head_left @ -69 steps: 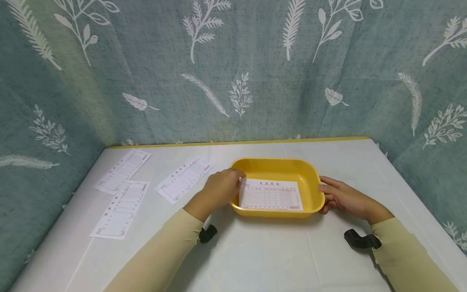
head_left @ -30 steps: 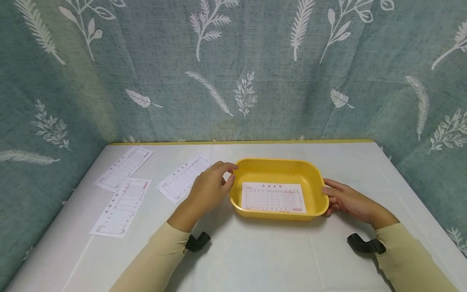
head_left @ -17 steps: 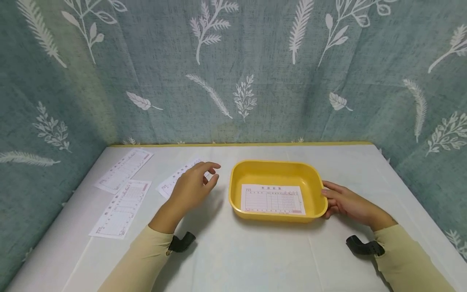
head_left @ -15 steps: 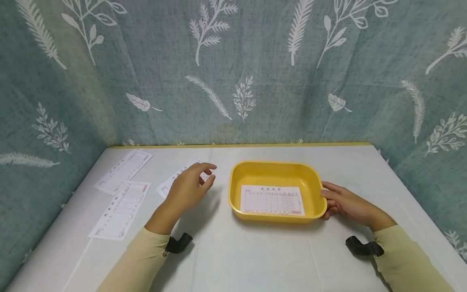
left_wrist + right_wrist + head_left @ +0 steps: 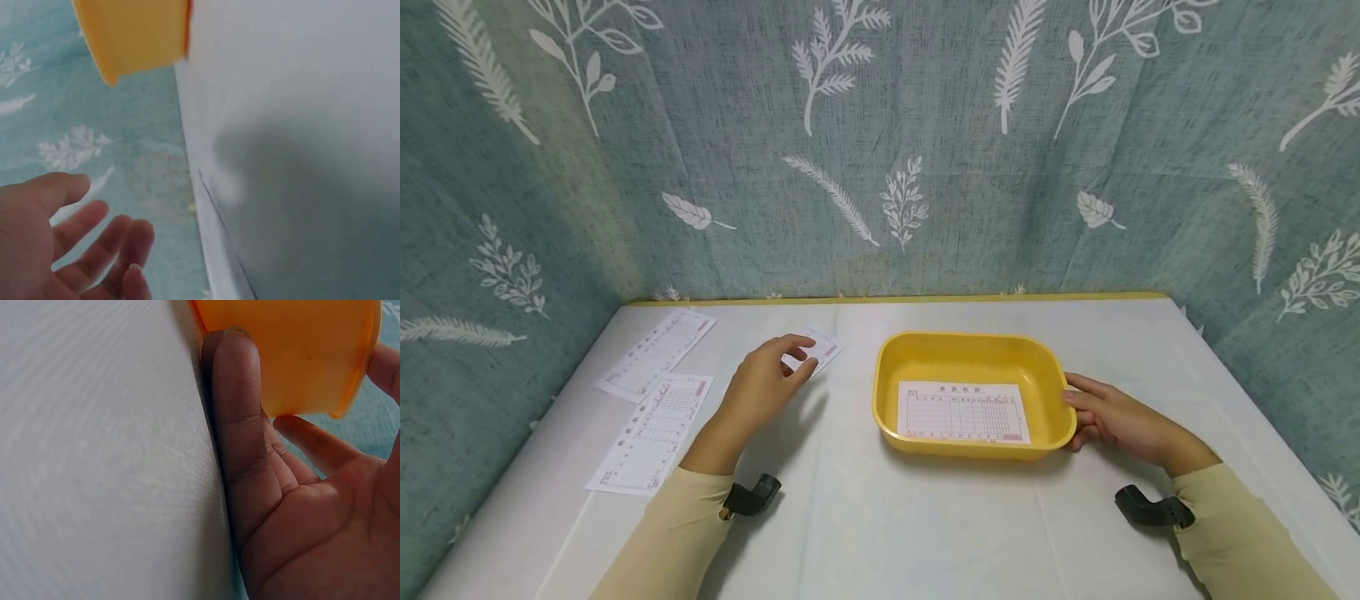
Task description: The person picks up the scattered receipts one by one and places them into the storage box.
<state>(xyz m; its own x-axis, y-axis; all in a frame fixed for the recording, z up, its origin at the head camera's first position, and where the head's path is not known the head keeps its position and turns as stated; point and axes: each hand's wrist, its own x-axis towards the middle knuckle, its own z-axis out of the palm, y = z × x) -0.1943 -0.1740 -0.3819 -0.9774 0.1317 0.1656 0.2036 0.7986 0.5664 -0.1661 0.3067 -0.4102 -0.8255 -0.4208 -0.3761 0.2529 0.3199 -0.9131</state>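
Observation:
My left hand [image 5: 763, 377] hovers over a white printed receipt slip [image 5: 824, 350] and hides much of it. Its fingers are relaxed and bent, with nothing between them, and the left wrist view shows the palm bare. My right hand [image 5: 1116, 417] touches the right end of a yellow plastic tray [image 5: 967, 449]. In the right wrist view its fingers [image 5: 237, 394] lie fairly straight against the outer wall, with the thumb [image 5: 384, 372] at the rim. Inside the tray, a printed slip [image 5: 962, 414] lies flat, face up.
Two more printed slips, an upper one [image 5: 657, 354] and a lower one [image 5: 652, 433], lie at the table's left side, close together at their corners. A leaf-patterned green cloth [image 5: 865, 208] encloses the white table [image 5: 910, 533] at the back and sides.
My left hand has come off the tray's left end and moved left to above the middle slip. The slip in the tray is let go. My right hand has stayed at the tray.

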